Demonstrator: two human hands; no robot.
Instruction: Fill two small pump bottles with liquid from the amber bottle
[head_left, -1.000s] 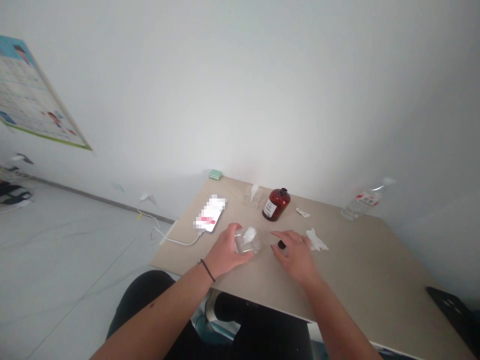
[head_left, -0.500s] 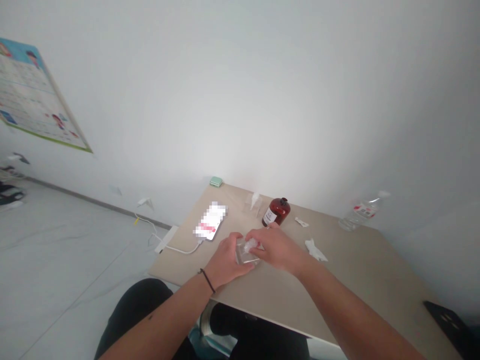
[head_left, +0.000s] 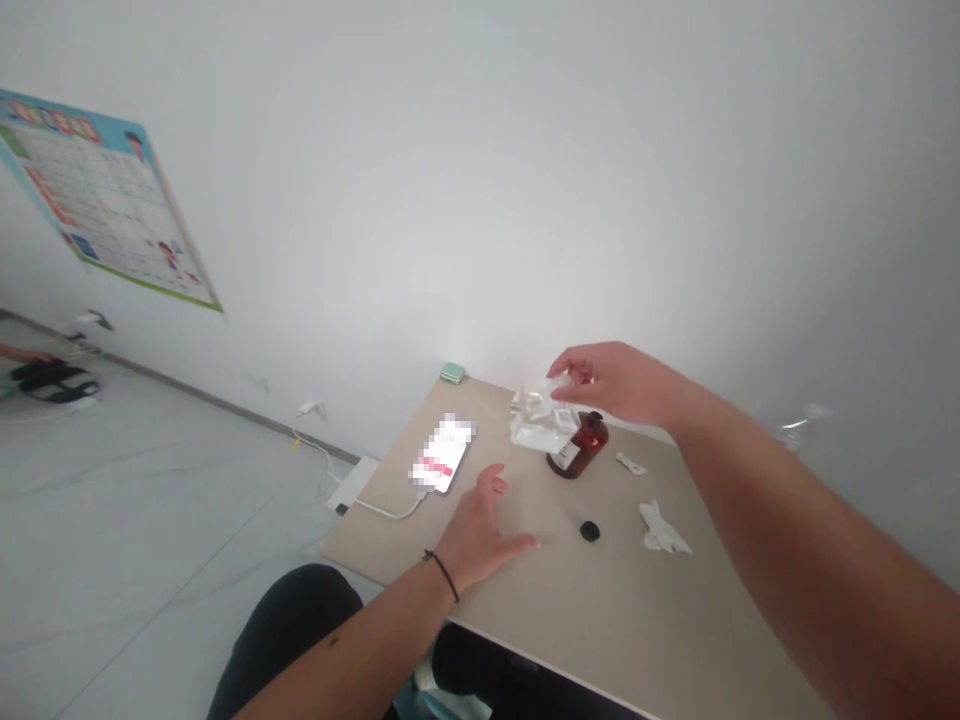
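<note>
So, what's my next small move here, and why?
Perhaps bring your left hand up to steady the clear container: that hand holds nothing, your right hand seems to grip the container only near its top, and it overlaps the brown bottle in view.

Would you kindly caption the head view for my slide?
Right hand holding a clear container, left hand open near a phone.

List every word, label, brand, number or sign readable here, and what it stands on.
Nothing is legible.
Poster: print too small and blurred.
Brown bottle: print on its white label, too blurred.
Phone screen: pixelated, unreadable.
Clear container held by the right hand: no lettering discernible.
</note>
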